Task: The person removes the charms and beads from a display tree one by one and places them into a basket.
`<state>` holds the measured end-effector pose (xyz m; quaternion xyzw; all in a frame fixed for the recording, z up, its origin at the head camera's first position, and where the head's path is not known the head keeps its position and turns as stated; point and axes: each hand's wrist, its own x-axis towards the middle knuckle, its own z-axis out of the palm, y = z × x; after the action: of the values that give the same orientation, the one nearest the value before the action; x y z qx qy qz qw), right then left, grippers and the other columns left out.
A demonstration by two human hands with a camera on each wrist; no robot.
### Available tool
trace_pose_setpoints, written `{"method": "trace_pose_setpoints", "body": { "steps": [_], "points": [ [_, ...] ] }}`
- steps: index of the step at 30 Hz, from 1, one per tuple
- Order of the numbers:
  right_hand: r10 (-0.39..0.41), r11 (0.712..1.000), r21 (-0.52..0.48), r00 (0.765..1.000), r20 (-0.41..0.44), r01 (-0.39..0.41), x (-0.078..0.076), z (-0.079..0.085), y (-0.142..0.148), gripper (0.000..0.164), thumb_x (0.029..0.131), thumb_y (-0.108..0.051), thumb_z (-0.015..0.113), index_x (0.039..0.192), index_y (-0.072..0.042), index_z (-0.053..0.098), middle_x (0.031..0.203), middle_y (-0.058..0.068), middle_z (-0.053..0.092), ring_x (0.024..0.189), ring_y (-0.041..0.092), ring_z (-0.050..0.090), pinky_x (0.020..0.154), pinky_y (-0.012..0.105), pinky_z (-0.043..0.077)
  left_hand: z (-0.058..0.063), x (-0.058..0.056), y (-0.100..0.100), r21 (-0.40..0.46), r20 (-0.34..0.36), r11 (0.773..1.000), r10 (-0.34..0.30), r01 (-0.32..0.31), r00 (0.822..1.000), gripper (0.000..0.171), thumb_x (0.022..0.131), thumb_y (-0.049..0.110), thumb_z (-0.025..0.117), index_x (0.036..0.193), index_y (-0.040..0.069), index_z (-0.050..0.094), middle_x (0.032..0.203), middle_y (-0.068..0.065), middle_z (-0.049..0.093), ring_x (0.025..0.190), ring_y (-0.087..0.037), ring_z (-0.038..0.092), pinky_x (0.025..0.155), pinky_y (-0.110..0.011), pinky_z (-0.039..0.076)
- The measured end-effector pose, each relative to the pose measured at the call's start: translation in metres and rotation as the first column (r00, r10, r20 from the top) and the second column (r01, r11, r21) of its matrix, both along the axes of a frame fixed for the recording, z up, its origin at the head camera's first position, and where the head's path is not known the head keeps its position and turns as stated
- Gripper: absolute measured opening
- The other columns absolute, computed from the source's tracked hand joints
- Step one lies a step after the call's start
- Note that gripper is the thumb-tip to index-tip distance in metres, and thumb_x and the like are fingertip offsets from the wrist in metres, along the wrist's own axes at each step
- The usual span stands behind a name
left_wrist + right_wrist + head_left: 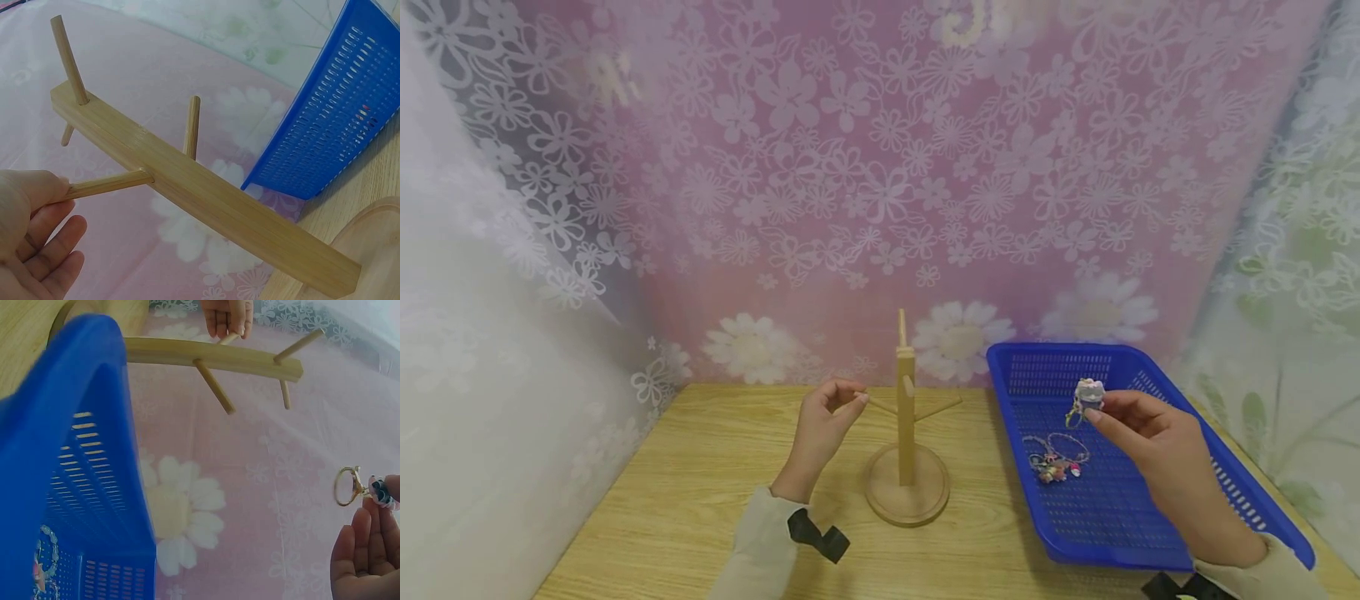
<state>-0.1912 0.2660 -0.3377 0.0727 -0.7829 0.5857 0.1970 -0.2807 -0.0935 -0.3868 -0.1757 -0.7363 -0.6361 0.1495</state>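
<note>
A wooden stand point(907, 429) with a round base point(907, 504) and several side pegs stands upright on the table. My left hand point(820, 433) pinches the tip of its left peg point(109, 184) between thumb and finger. Over the blue basket point(1051, 546), my right hand point(1172, 467) pinches a keychain point(1089, 394) with a small pale grey-and-white charm. Its gold ring point(338, 489) hangs free of the fingers in the right wrist view. The keychain is apart from the stand. The stand's visible pegs carry nothing.
Inside the basket, at its left side, lie beaded bracelets point(1067, 447) with small colourful charms. The wood-grain table point(647, 500) is backed by a pink floral cloth point(880, 208), with pale curtains on both sides. The basket stands right of the stand.
</note>
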Motion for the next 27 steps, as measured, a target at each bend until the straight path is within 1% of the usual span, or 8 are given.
{"method": "trace_pose_setpoints", "body": {
  "steps": [3, 7, 11, 17, 20, 22, 24, 27],
  "points": [
    [0.038, 0.997, -0.068, 0.999, 0.005, -0.038, -0.006, 0.003, 0.004, 0.016, 0.088, -0.004, 0.066, 0.1, -0.012, 0.069, 0.085, -0.014, 0.065, 0.08, 0.001, 0.06, 0.07, 0.011, 0.046, -0.008, -0.007, -0.001, 0.004, 0.008, 1.0, -0.002, 0.002, 1.0, 0.013, 0.087, 0.009, 0.068, 0.098, 0.002, 0.067, 0.094, -0.009, 0.063, 0.085, -0.011, 0.061, 0.089, -0.044, 0.047],
    [0.017, 1.0, 0.006, 0.998, 0.06, -0.018, -0.014, 0.004, 0.012, 0.013, 0.091, -0.012, 0.064, 0.103, -0.015, 0.067, 0.088, -0.018, 0.062, 0.085, -0.001, 0.057, 0.072, 0.011, 0.043, -0.01, -0.009, -0.002, 0.013, -0.005, 1.0, -0.008, 0.009, 1.0, 0.014, 0.087, 0.011, 0.068, 0.098, 0.002, 0.067, 0.094, -0.01, 0.064, 0.086, -0.013, 0.062, 0.089, -0.044, 0.047],
    [0.034, 0.999, 0.031, 0.991, 0.128, -0.038, -0.026, 0.005, 0.022, 0.011, 0.093, -0.02, 0.061, 0.104, -0.017, 0.064, 0.092, -0.02, 0.06, 0.089, -0.001, 0.055, 0.075, 0.012, 0.037, -0.003, -0.003, 0.0, 0.007, -0.004, 1.0, -0.008, 0.008, 1.0, 0.012, 0.087, 0.006, 0.067, 0.098, -0.001, 0.066, 0.094, -0.013, 0.064, 0.086, -0.016, 0.062, 0.089, -0.045, 0.047],
    [0.139, 0.988, -0.094, 0.979, 0.149, -0.126, -0.046, 0.002, 0.039, 0.006, 0.094, -0.018, 0.06, 0.098, -0.016, 0.064, 0.092, -0.015, 0.064, 0.086, 0.0, 0.059, 0.074, 0.01, 0.042, -0.007, -0.006, 0.0, 0.009, 0.008, 1.0, -0.001, 0.001, 1.0, 0.011, 0.087, 0.006, 0.067, 0.097, 0.002, 0.067, 0.094, -0.011, 0.065, 0.084, -0.014, 0.062, 0.088, -0.046, 0.047],
    [0.172, 0.974, -0.176, 0.973, 0.152, -0.145, -0.055, -0.001, 0.047, 0.006, 0.093, -0.015, 0.061, 0.096, -0.019, 0.065, 0.091, -0.014, 0.064, 0.085, 0.0, 0.059, 0.074, 0.01, 0.043, 0.003, 0.002, 0.001, -0.003, 0.013, 1.0, 0.006, -0.006, 1.0, 0.011, 0.087, 0.001, 0.065, 0.098, -0.002, 0.066, 0.095, -0.014, 0.064, 0.084, -0.015, 0.061, 0.087, -0.042, 0.048],
    [0.17, 0.973, -0.186, 0.973, 0.159, -0.14, -0.06, -0.004, 0.052, 0.007, 0.093, -0.015, 0.061, 0.097, -0.02, 0.065, 0.091, -0.015, 0.064, 0.084, 0.0, 0.059, 0.074, 0.01, 0.043, 0.009, 0.008, 0.002, -0.008, 0.014, 1.0, 0.006, -0.006, 1.0, 0.011, 0.087, -0.001, 0.064, 0.098, -0.003, 0.065, 0.095, -0.015, 0.064, 0.084, -0.015, 0.061, 0.086, -0.037, 0.049],
    [0.147, 0.979, -0.168, 0.973, 0.176, -0.117, -0.065, -0.006, 0.056, 0.006, 0.092, -0.017, 0.062, 0.096, -0.021, 0.065, 0.089, -0.016, 0.065, 0.083, -0.001, 0.059, 0.072, 0.01, 0.043, 0.013, 0.011, 0.002, -0.02, 0.01, 1.0, 0.006, -0.006, 1.0, 0.011, 0.087, -0.001, 0.064, 0.098, -0.004, 0.065, 0.095, -0.015, 0.064, 0.084, -0.013, 0.061, 0.084, -0.033, 0.05],
    [0.1, 0.993, -0.089, 0.973, 0.209, -0.083, -0.072, -0.01, 0.062, 0.007, 0.093, -0.024, 0.062, 0.099, -0.022, 0.064, 0.09, -0.019, 0.063, 0.083, -0.002, 0.058, 0.072, 0.011, 0.043, 0.015, 0.013, 0.002, -0.012, 0.016, 1.0, -0.002, 0.002, 1.0, 0.011, 0.088, 0.0, 0.064, 0.098, -0.004, 0.065, 0.096, -0.015, 0.064, 0.084, -0.011, 0.06, 0.086, -0.037, 0.049]
  ]
}}
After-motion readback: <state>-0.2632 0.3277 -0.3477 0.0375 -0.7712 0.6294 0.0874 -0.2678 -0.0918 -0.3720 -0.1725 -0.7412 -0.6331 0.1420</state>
